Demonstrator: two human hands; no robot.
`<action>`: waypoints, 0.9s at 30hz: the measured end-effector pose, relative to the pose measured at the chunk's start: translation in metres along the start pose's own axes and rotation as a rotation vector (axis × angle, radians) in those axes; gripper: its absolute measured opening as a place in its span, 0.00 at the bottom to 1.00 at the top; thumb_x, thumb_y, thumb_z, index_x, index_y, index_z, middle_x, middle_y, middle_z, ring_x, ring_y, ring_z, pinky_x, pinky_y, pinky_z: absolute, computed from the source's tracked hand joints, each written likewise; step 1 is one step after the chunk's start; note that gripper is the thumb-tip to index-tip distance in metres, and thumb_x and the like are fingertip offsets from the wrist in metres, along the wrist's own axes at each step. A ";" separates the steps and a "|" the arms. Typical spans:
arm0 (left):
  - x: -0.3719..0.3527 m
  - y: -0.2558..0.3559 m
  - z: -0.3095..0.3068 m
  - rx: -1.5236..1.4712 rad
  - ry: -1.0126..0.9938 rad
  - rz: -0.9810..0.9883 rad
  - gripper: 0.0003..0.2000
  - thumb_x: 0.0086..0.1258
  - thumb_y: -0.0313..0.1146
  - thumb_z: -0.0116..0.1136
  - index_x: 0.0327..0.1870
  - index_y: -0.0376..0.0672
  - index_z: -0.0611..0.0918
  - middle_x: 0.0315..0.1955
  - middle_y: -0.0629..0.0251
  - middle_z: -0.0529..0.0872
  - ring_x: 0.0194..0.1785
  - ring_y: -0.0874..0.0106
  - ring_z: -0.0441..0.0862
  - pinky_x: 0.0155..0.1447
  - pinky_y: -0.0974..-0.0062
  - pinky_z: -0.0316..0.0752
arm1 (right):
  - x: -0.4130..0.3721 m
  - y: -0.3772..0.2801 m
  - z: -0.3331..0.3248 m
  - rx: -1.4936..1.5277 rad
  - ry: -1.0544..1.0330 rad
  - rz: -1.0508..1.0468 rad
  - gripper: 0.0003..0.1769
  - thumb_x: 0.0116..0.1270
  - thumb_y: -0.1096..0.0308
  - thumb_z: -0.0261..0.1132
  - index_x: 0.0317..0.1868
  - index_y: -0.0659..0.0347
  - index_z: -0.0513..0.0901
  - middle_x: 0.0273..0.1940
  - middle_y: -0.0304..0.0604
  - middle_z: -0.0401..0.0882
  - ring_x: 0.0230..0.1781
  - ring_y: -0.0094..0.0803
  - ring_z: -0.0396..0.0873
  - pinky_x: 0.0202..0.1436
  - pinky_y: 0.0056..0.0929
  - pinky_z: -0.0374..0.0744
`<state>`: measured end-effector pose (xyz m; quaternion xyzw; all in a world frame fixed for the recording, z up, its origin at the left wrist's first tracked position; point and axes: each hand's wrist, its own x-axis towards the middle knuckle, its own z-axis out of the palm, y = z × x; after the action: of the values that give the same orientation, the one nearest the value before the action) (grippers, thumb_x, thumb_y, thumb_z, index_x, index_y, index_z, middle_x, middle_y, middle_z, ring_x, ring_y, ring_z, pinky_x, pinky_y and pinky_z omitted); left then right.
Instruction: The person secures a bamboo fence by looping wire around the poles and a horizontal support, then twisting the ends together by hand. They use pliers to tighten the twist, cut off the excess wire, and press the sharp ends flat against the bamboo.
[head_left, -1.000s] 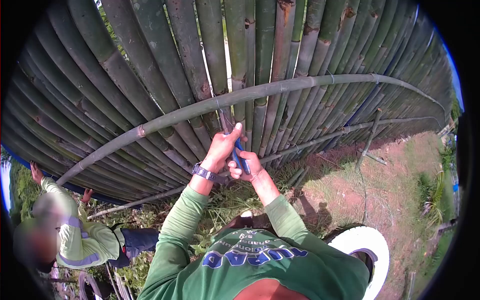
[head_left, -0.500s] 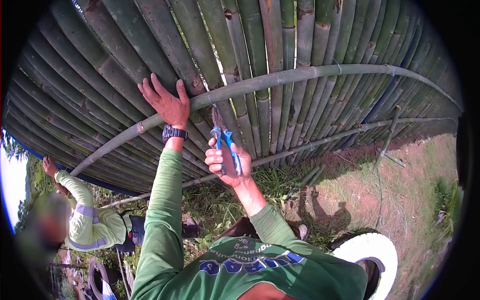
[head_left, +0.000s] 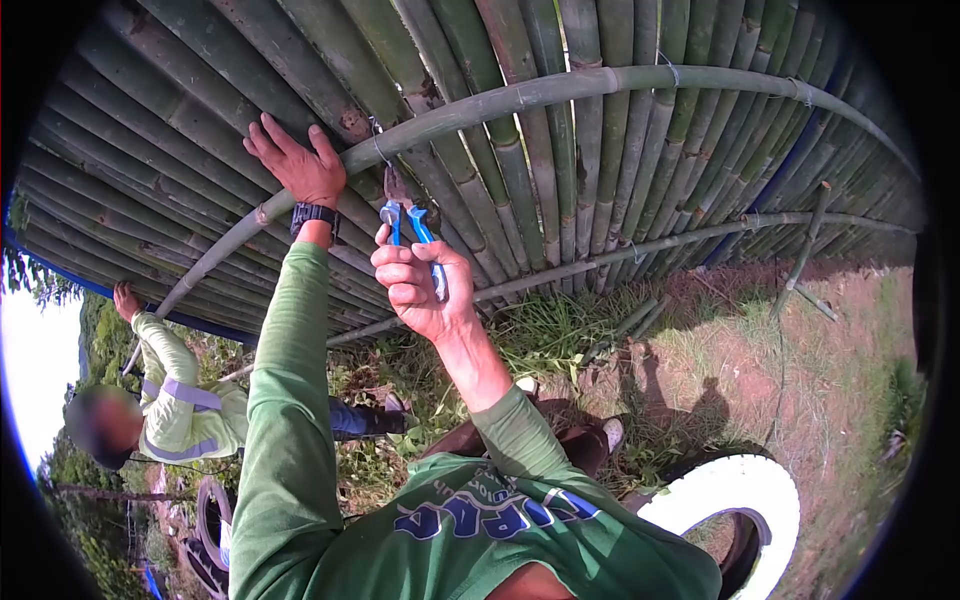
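Note:
My right hand (head_left: 428,285) grips blue-handled pliers (head_left: 410,220), their jaws pointing up at a wire tie (head_left: 380,145) looped around a horizontal bamboo pole (head_left: 450,118). The jaws meet the wire just below the pole; whether they bite on it is too small to tell. Fingers spread, my left hand (head_left: 302,165) presses flat against the upright bamboo wall (head_left: 240,110), its wrist by the pole. A dark watch (head_left: 315,214) is on that wrist.
A co-worker (head_left: 190,405) in a light hi-vis shirt stands at left, one hand raised to the wall. A lower bamboo pole (head_left: 690,248) crosses the wall. A white-painted tire (head_left: 770,490) lies at lower right; other tires (head_left: 212,520) are at lower left.
The pliers' handles are squeezed closer together than before. My view has shifted, so both hands appear a little higher and further left. My left hand still presses the wall.

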<state>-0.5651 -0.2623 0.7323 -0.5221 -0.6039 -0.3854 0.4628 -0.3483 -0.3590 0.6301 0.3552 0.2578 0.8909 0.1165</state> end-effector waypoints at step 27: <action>-0.082 0.113 -0.034 -1.659 -0.760 -1.443 0.17 0.75 0.43 0.68 0.41 0.35 0.81 0.29 0.63 0.86 0.35 0.72 0.85 0.42 0.71 0.80 | 0.001 -0.018 -0.008 -3.418 1.322 -1.077 0.30 0.63 0.74 0.66 0.64 0.64 0.67 0.51 0.56 0.81 0.46 0.58 0.84 0.48 0.51 0.83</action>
<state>-0.4456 -0.2994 0.6604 -0.2815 -0.4232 -0.6550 -0.5591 -0.3538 -0.3463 0.6160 0.5758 0.7051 -0.0064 -0.4138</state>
